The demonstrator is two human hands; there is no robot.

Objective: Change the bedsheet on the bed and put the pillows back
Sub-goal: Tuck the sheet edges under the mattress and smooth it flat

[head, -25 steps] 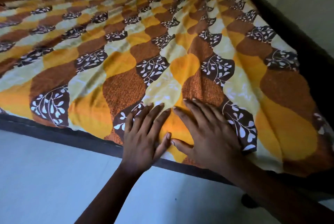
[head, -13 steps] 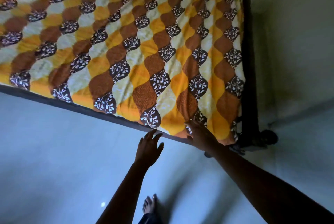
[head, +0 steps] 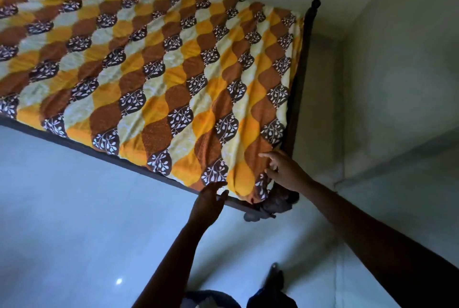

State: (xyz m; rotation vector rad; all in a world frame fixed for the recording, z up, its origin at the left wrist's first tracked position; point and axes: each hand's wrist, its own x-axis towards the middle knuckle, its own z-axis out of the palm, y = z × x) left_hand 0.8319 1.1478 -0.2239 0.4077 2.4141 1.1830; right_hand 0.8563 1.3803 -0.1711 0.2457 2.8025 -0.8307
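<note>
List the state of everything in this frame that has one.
bedsheet, spread out flat, near corner bunched and hanging over the edge.
bed frame, covered by the sheet, dark side and end showing.
left hand, open, fingertips at the sheet's near edge.
right hand, open, over the sheet's corner; contact unclear.
</note>
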